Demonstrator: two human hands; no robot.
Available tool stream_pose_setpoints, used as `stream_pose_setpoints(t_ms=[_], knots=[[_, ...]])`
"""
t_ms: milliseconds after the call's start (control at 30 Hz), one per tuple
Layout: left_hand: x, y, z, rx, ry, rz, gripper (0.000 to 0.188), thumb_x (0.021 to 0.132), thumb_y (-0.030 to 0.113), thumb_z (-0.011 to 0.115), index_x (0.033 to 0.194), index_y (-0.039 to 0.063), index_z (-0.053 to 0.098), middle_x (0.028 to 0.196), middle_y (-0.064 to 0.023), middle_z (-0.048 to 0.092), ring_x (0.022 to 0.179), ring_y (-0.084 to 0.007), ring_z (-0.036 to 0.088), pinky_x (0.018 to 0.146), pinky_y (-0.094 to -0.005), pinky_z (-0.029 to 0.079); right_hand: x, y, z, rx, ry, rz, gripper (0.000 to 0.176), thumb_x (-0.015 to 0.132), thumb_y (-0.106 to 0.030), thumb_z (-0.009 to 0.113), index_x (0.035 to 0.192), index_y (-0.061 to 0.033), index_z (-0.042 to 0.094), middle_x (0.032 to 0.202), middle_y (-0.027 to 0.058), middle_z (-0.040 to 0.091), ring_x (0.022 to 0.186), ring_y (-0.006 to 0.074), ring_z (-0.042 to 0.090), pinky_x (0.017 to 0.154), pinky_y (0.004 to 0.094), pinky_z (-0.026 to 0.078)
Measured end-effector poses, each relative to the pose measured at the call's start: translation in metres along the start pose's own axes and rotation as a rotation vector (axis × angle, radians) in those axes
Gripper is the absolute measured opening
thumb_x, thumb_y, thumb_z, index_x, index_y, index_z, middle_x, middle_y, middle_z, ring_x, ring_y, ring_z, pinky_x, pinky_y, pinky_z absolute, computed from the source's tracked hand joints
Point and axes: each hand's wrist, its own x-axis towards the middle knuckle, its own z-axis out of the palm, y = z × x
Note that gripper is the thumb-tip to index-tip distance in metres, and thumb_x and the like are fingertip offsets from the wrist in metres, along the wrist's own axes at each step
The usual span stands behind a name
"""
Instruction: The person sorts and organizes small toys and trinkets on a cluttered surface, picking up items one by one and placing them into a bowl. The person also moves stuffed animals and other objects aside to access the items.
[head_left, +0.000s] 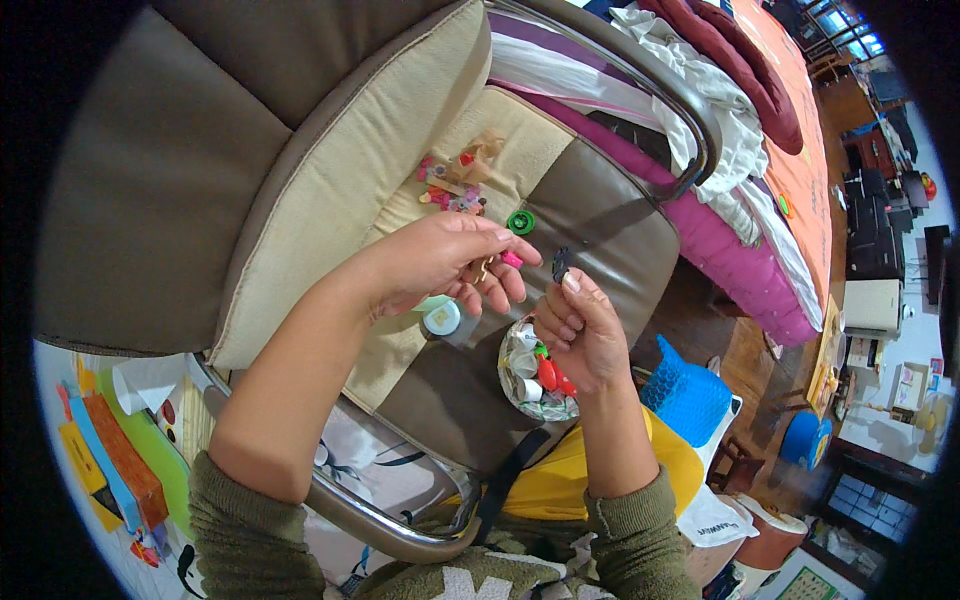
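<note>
My left hand is over the chair seat, its fingers loosely curled around a small bright pink piece and a small gold-coloured piece. To its right, my right hand pinches a small dark object, perhaps a hair clip, between thumb and forefinger. Below that hand a round basket holds white containers and red items, partly hidden by the hand. A pale-lidded jar stands under my left hand. Past the fingers lies a green cap. A pile of small colourful trinkets rests on the cream fabric.
The brown and cream chair has a curved metal armrest on its far side and another armrest near me. A bed with a pink mattress edge adjoins it. Blue bubble-textured material is at right.
</note>
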Motion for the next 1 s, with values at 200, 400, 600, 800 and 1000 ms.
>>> stream_pose_setpoints(t_ms=[200, 400, 600, 800, 1000], knots=[[0.000, -0.002, 0.003, 0.010, 0.020, 0.015, 0.042, 0.103, 0.031, 0.041, 0.120, -0.003, 0.058, 0.091, -0.0117, 0.067, 0.074, -0.0145, 0.066, 0.058, -0.0242, 0.052, -0.004, 0.004, 0.005, -0.049, 0.036, -0.044, 0.010, 0.094, -0.016, 0.062, 0.092, -0.0087, 0.055, 0.062, -0.0058, 0.039, 0.054, 0.0048, 0.035, 0.049, 0.0217, 0.028], [0.001, -0.004, 0.012, 0.082, -0.042, -0.078, 0.038, 0.101, 0.037, 0.048, 0.109, 0.003, 0.062, 0.086, -0.0068, 0.066, 0.070, -0.0116, 0.063, 0.054, -0.0222, 0.050, -0.006, 0.012, 0.019, -0.623, 0.125, -0.280, 0.009, 0.091, -0.009, 0.066, 0.089, -0.0060, 0.057, 0.065, -0.0063, 0.047, 0.056, 0.0042, 0.039, 0.050, 0.0220, 0.031], [0.000, -0.003, 0.011, 0.125, 0.067, -0.022, 0.026, 0.099, 0.032, 0.055, 0.097, 0.007, 0.061, 0.076, -0.0005, 0.062, 0.059, -0.0053, 0.055, 0.048, -0.0185, 0.042, -0.013, -0.005, 0.009, 0.295, -0.282, -0.049, 0.037, 0.103, -0.032, 0.040, 0.121, -0.0013, 0.052, 0.107, 0.0118, 0.060, 0.081, 0.0208, 0.061, 0.069, 0.0282, 0.051], [-0.004, 0.005, 0.007, -0.074, 0.074, 0.061, 0.025, 0.098, 0.030, 0.055, 0.090, 0.008, 0.059, 0.078, -0.0004, 0.063, 0.062, -0.0034, 0.057, 0.049, -0.0174, 0.043, -0.030, 0.000, 0.009, 0.529, -0.245, -0.052, 0.053, 0.105, -0.034, 0.028, 0.147, -0.0019, 0.032, 0.144, 0.0225, 0.043, 0.124, 0.0354, 0.052, 0.091, 0.0449, 0.050], [-0.001, 0.001, 0.006, -0.095, 0.138, 0.093, 0.021, 0.097, 0.027, 0.057, 0.099, 0.007, 0.059, 0.082, -0.0003, 0.062, 0.064, -0.0043, 0.055, 0.045, -0.0168, 0.040, -0.035, 0.000, 0.006, 0.601, -0.280, -0.059, 0.055, 0.105, -0.034, 0.028, 0.149, -0.0021, 0.028, 0.149, 0.0253, 0.035, 0.132, 0.0377, 0.045, 0.102, 0.0502, 0.045]])
